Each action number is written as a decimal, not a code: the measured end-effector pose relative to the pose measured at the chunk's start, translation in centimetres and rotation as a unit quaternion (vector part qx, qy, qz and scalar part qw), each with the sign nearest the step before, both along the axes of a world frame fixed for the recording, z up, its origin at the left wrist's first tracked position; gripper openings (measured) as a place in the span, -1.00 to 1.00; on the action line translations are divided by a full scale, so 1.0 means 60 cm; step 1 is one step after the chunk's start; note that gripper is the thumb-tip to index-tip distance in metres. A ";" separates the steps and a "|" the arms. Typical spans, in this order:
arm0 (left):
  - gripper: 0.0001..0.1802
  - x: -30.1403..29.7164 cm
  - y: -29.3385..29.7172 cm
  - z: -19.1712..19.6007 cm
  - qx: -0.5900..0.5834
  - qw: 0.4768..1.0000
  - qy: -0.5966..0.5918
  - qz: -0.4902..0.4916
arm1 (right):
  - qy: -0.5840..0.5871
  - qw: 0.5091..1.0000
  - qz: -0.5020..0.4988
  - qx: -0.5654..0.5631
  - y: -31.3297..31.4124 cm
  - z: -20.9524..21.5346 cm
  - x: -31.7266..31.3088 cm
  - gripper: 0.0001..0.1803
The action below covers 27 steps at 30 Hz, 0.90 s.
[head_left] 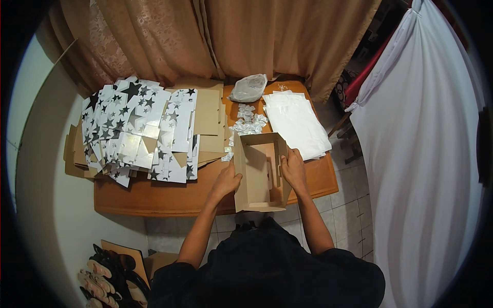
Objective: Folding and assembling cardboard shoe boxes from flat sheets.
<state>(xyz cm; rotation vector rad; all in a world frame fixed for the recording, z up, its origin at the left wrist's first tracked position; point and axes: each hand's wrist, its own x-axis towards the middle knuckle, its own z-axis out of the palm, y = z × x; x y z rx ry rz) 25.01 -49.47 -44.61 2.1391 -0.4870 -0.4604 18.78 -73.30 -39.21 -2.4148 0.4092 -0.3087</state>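
Note:
Between my hands is a brown cardboard box [258, 179], its walls folded up and its inside facing me. Through gaps in its bottom the orange-brown table shows. My left hand [226, 180] grips its left wall, fingers curled at the edge. On the opposite wall my right hand [293, 169] is closed, some fingers hidden behind the cardboard. The box is held over the table's front edge. Just beyond it lie several small clear packets [249, 122], and a stack of white sheets [298, 123] rests beyond my right hand.
Flat cardboard pieces printed with black and grey stars [128, 123] are piled on the left of the wooden table [149, 197], beside plain brown cardboard [208, 115]. A crumpled plastic bag [248, 88] sits at the back. Shoes [102, 280] stand at lower left; a white curtain [411, 154] hangs right.

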 end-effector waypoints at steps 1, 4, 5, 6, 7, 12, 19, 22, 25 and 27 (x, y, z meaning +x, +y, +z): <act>-0.15 0.002 0.000 -0.013 0.020 0.999 -0.035 -0.012 | 0.014 1.000 -0.006 0.006 0.004 -0.009 0.005 -0.60; -0.10 0.004 -0.014 -0.035 0.083 0.996 -0.027 0.010 | 0.006 1.000 0.008 0.013 0.004 -0.053 0.017 -0.56; -0.10 0.003 -0.020 -0.039 0.085 0.996 -0.026 0.011 | 0.007 1.000 0.010 0.015 0.001 -0.069 0.022 -0.56; -0.08 0.002 -0.027 -0.044 0.105 0.994 -0.020 0.007 | 0.004 1.000 0.015 0.009 -0.004 -0.089 0.027 -0.53; -0.06 -0.001 -0.037 -0.047 0.125 0.992 -0.015 0.003 | 0.000 1.000 0.020 0.003 -0.010 -0.108 0.032 -0.49; -0.03 -0.003 -0.061 -0.113 0.157 0.988 0.006 0.007 | 0.033 0.997 0.027 0.064 -0.018 -0.158 0.051 -0.46; 0.03 -0.003 -0.074 -0.158 0.108 0.993 0.044 0.012 | 0.024 0.997 0.066 0.010 -0.047 -0.130 0.070 -0.27; 0.10 -0.003 -0.077 -0.164 0.074 0.997 0.027 0.006 | 0.062 0.987 0.132 -0.066 -0.076 -0.131 0.102 -0.14; 0.25 -0.018 -0.086 -0.153 0.042 0.999 0.001 0.019 | 0.159 0.975 0.150 -0.045 -0.094 -0.134 0.148 -0.07; 0.33 -0.027 -0.091 -0.145 0.034 0.999 -0.007 0.021 | 0.249 0.957 0.146 -0.022 -0.099 -0.136 0.168 -0.03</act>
